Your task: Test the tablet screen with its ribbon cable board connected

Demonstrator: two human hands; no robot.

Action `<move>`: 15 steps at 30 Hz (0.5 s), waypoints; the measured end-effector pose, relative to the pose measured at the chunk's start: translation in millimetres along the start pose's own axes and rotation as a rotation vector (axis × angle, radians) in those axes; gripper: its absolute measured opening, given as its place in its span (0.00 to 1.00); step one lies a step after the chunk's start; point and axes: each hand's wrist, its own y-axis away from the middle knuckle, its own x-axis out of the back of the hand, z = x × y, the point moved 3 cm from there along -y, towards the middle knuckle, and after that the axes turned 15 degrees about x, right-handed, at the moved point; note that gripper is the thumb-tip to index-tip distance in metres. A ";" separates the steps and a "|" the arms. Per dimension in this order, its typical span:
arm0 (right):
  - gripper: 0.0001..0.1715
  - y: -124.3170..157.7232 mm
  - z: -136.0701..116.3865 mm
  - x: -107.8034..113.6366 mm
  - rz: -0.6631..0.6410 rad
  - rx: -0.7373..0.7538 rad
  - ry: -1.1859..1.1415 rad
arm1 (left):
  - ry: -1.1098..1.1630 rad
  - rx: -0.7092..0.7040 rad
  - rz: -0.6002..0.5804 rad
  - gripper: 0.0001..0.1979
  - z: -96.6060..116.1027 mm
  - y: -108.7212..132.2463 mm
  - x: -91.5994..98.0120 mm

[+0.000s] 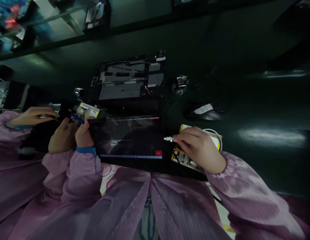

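A dark tablet-like screen (127, 141), lit with a taskbar strip and a small red box at its lower right, lies in front of me. My left hand (84, 134), with a blue wrist strap, grips the screen's left edge, thumb on top. At the opposite edge, my right hand (198, 146) pinches a white cable plug (168, 138) between thumb and fingers. The plug's tip meets the screen's right edge; I cannot tell whether it is inserted. Its white cable (220, 140) loops behind the hand. Under my right hand lies a white, yellow-edged battery pack (187, 161), partly hidden.
Behind the screen stands an opened device casing (125, 80). To its right are a tally counter (181, 83) and a black mouse (207, 113) with a white label. At left, a co-worker's hands (62, 136) work beside a blue pen-like tool (77, 118) and another battery pack (91, 109).
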 end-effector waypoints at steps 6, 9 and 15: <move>0.06 0.5 -0.8 -1.8 0.002 0.006 0.020 | 0.009 -0.014 0.058 0.18 2.0 2.0 0.1; 0.07 0.8 -1.5 -3.2 0.010 0.005 0.035 | 0.027 -0.011 0.052 0.18 2.3 4.0 -1.0; 0.07 -1.2 -8.9 -4.3 0.044 0.090 0.124 | 0.073 -0.006 0.060 0.18 1.9 4.0 -0.6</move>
